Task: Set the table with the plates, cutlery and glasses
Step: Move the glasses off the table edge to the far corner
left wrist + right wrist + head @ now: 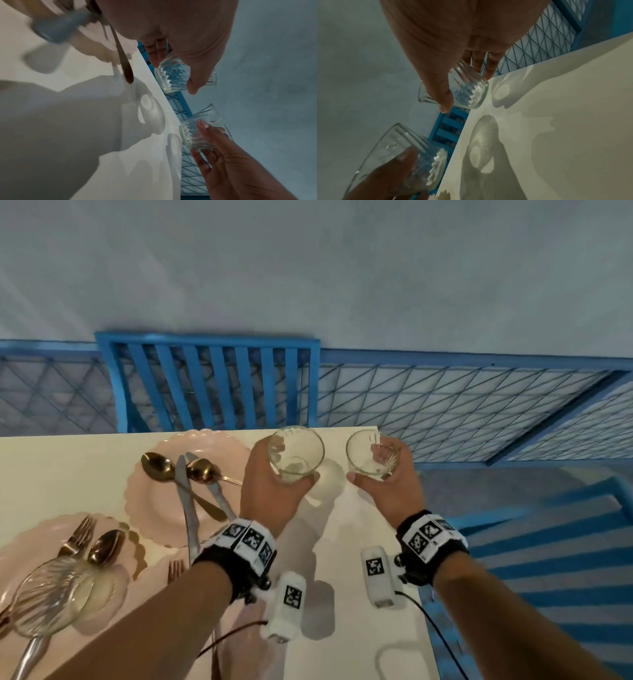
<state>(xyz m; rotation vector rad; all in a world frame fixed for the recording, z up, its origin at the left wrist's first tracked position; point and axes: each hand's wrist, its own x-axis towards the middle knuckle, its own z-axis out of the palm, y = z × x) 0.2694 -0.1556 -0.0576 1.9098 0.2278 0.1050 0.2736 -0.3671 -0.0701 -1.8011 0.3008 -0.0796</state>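
At the far left of the head view a pink scalloped plate (20, 546) lies on the white table (359, 542) and carries a gold fork (77, 537), a gold spoon (104, 547) and a ribbed glass lying on its side (48, 597). Next to the right a second pink plate (161, 501) holds two gold spoons (159, 467) and two crossed silver knives (186, 501); another fork's tines (175, 570) show just beside the left forearm.

The left hand (270, 494) is curled round a clear ribbed glass (295, 454), thumb on the near side and fingers on the far wall; the left wrist view shows it lifted clear of the tabletop, by the far edge. The right hand (388, 484) grips a second ribbed glass (371, 453) the same way, also off the surface, near the table's far right corner. The two glasses are close together but apart.

Both wrists wear black bands with white blocks (248, 539) printed with black-and-white square marker patterns; no readable words or brand names appear on them or on the glasses, plates or cutlery.

Beyond the table stand a blue slatted chair back (209, 381) and a blue mesh railing (445, 398)
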